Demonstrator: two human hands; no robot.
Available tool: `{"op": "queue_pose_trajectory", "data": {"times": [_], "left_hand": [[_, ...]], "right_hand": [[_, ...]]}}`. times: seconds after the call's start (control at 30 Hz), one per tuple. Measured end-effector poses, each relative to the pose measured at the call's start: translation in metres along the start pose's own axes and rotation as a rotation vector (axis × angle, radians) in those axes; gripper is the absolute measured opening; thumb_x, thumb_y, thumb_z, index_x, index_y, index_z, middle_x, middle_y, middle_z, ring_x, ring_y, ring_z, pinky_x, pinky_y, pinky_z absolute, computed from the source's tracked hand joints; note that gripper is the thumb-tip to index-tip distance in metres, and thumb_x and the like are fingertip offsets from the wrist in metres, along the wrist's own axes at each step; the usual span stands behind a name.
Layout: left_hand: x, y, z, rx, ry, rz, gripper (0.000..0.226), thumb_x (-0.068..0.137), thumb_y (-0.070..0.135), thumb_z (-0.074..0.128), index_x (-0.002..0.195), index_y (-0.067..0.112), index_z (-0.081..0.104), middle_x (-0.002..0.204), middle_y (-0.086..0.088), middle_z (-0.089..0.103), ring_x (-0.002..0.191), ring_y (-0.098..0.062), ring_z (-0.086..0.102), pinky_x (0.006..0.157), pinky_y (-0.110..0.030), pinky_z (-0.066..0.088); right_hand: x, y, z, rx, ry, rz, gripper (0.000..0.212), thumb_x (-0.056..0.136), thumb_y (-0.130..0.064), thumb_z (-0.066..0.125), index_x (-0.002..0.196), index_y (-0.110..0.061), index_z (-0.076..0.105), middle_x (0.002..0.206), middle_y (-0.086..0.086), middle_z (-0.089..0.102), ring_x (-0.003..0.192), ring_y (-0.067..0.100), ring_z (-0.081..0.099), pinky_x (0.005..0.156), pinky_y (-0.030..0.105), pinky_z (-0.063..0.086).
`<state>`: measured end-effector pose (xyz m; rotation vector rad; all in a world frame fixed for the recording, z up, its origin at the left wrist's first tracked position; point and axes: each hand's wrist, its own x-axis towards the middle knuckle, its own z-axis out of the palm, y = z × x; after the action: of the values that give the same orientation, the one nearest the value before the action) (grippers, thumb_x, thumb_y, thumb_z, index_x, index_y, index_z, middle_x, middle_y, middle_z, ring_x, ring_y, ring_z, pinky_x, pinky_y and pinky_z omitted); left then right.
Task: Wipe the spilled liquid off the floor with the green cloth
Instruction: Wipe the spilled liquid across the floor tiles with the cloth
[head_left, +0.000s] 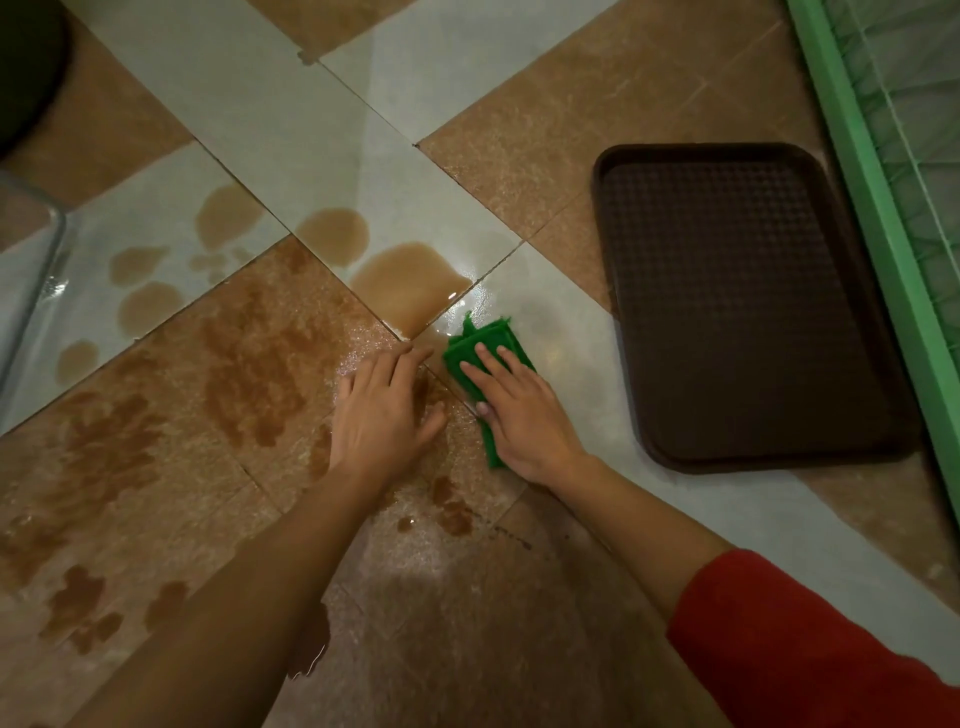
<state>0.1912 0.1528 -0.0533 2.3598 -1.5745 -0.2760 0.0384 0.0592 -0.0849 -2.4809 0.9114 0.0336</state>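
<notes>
So, our green cloth (470, 349) lies folded on the floor (569, 332) at the edge of the spilled liquid (408, 283), right hand (522, 418) flat on top, pressing it to soak; left hand (384, 410), fingers spread, grips nothing, prob. bracing us.

home floor, checkered tiles (519, 171), serving tray (748, 306)

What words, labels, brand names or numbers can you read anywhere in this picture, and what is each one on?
There is no readable text anywhere in this view.
green cloth: no label or print shows.
brown tray: only a moulded grid pattern, no brand.
floor tiles: plain, no writing.
small dark marks on the floor: too small to read as anything.
</notes>
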Motion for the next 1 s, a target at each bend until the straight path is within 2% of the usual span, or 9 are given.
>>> {"op": "queue_pose_trajectory", "data": {"times": [0.17,0.33,0.4,0.57,0.67,0.8,1.0], "left_hand": [[0.001,-0.001,-0.003,0.007,0.014,-0.016,0.058,0.078,0.034,0.065,0.13,0.018,0.047,0.129,-0.004,0.052,0.118,-0.025,0.045,0.093,-0.039,0.034],[0.001,0.001,-0.002,-0.005,-0.017,-0.026,0.058,0.08,0.036,0.061,0.132,0.02,0.044,0.13,-0.003,0.05,0.121,-0.023,0.042,0.095,-0.04,0.032],[0.001,0.001,-0.002,-0.02,-0.023,-0.04,0.058,0.08,0.036,0.061,0.132,0.02,0.044,0.13,-0.003,0.051,0.121,-0.024,0.041,0.096,-0.04,0.031],[0.005,0.004,-0.006,-0.033,0.0,-0.062,0.056,0.081,0.037,0.059,0.132,0.022,0.043,0.126,-0.002,0.052,0.115,-0.022,0.042,0.092,-0.037,0.031],[0.006,0.008,-0.007,-0.033,-0.006,-0.061,0.056,0.081,0.038,0.058,0.132,0.021,0.043,0.125,-0.003,0.052,0.115,-0.022,0.042,0.091,-0.035,0.03],[0.006,0.013,-0.004,-0.054,-0.008,-0.031,0.056,0.082,0.038,0.058,0.133,0.021,0.044,0.124,-0.004,0.053,0.117,-0.023,0.042,0.093,-0.034,0.027],[0.005,0.012,-0.012,-0.079,0.019,-0.077,0.053,0.082,0.036,0.059,0.131,0.021,0.045,0.125,-0.002,0.052,0.116,-0.021,0.042,0.091,-0.035,0.029]], "right_hand": [[0.027,-0.018,-0.002,0.057,0.037,0.161,0.051,0.102,-0.024,0.027,0.15,-0.02,0.011,0.159,0.001,-0.001,0.146,0.021,-0.009,0.117,0.036,-0.002],[0.005,-0.01,-0.003,0.118,-0.039,0.017,0.055,0.1,-0.013,0.034,0.15,-0.02,0.013,0.159,-0.002,0.001,0.146,0.018,-0.008,0.117,0.033,-0.004],[-0.002,-0.002,-0.007,0.144,-0.063,-0.025,0.056,0.098,-0.015,0.039,0.149,-0.022,0.017,0.159,-0.004,0.004,0.146,0.016,-0.005,0.117,0.031,-0.002],[0.02,0.004,-0.017,0.093,-0.048,0.05,0.058,0.098,-0.025,0.043,0.15,-0.024,0.016,0.159,-0.001,0.0,0.146,0.017,-0.005,0.117,0.034,0.001],[0.023,-0.008,-0.015,0.123,-0.026,0.084,0.059,0.098,-0.018,0.043,0.15,-0.021,0.017,0.159,0.0,0.003,0.146,0.019,-0.006,0.117,0.034,-0.002],[-0.002,-0.018,0.001,0.19,-0.037,-0.018,0.06,0.095,-0.005,0.043,0.148,-0.02,0.02,0.158,-0.001,0.007,0.146,0.018,-0.006,0.115,0.031,-0.008],[0.006,-0.012,-0.001,0.204,-0.039,0.0,0.057,0.096,-0.004,0.039,0.149,-0.017,0.02,0.158,0.002,0.006,0.146,0.021,-0.007,0.114,0.03,-0.009]]}}
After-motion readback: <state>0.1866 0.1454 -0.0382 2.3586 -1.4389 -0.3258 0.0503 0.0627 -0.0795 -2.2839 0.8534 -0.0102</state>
